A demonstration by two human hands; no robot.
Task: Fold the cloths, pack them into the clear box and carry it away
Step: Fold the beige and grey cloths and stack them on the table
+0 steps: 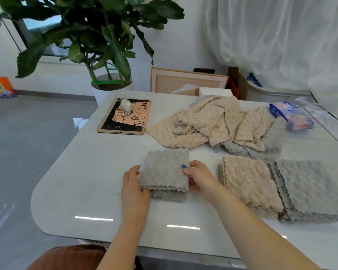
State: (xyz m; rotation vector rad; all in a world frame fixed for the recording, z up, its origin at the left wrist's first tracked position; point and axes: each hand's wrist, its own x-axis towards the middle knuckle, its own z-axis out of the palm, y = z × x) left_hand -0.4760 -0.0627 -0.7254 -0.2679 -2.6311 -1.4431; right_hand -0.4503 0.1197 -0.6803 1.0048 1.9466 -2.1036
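We see both hands on one folded grey cloth [164,170] lying near the front middle of the white desk [82,182]. The left hand [134,184] grips the cloth's left edge at the near corner, with its fingers curled round the layers. The right hand [198,178] pinches the right edge, thumb on top (blue nail) and fingers tucked under. Both hands are clamped on the same cloth. The cloth is folded to a rough square, and its scalloped layers show along the near edge.

Just right of it, touching the desk, sits a beige folded stack [250,182]. A grey folded stack [308,190] lies right against that one, overlapping at the seam. Behind both is a loose heap of unfolded cloths [213,123], mostly beige with some grey poking out underneath on the right side.

At the back left of the desk lies a tablet [125,121] in a pink cartoon case, with a small white gadget [125,106] resting on it. A blue packet [291,115] sits at the back right, beside the heap.

Off the desk we see a potted plant [98,36] behind the tablet, a picture frame [185,80] leaning against the wall, an orange detergent bag [1,87] on the floor at far left, and a white sheet [281,36] hanging on the right.
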